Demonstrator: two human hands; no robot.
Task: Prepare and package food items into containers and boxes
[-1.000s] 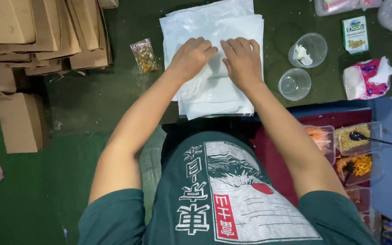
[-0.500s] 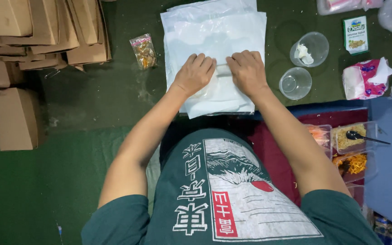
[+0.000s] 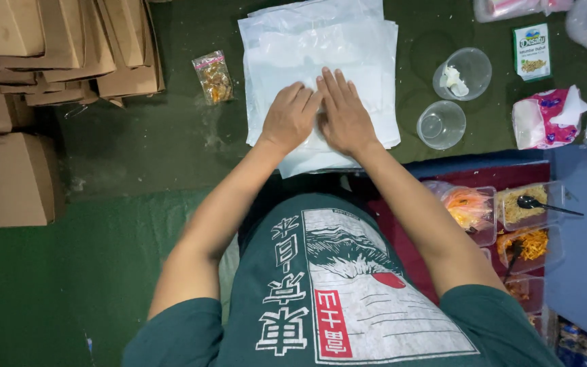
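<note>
Stack: white thin plastic bags (image 3: 321, 47) lie piled flat on the dark green mat (image 3: 171, 136), at the top middle of the view, edges slightly fanned.
Snack packet: small clear cellophane packet of golden-brown snack with a pink strip at its top (image 3: 213, 77), on the mat just left of the stack.
Cartons: flat brown cardboard boxes (image 3: 56, 41) heaped at the upper left, with one folded brown box (image 3: 22, 178) lying apart below them.
Green carton: small upright green-and-white printed box (image 3: 532, 51), upper right, well apart from the stack.
Tissue pack: soft pink-and-white plastic pack with a white tissue poking out (image 3: 546, 117), right of the cups.
Cups: two round clear plastic cups just right of the stack; the farther cup (image 3: 462, 73) holds a bit of white material, the nearer cup (image 3: 441, 124) looks bare inside.
Trays: clear plastic rectangular containers of orange and tan food (image 3: 504, 211) on a dark red cloth at the lower right, a black spoon (image 3: 545, 204) resting in one.
Left hand: left hand (image 3: 290, 117) lies palm down on the stack's lower middle, fingers loosely bent, gripping nothing.
Right hand: right hand (image 3: 344, 112) lies flat beside it, fingers straight and spread, touching the left at the fingertips, pressing the top bag, nothing clasped.
Arms: both forearms reach forward from a dark green printed shirt and converge at the stack.
</note>
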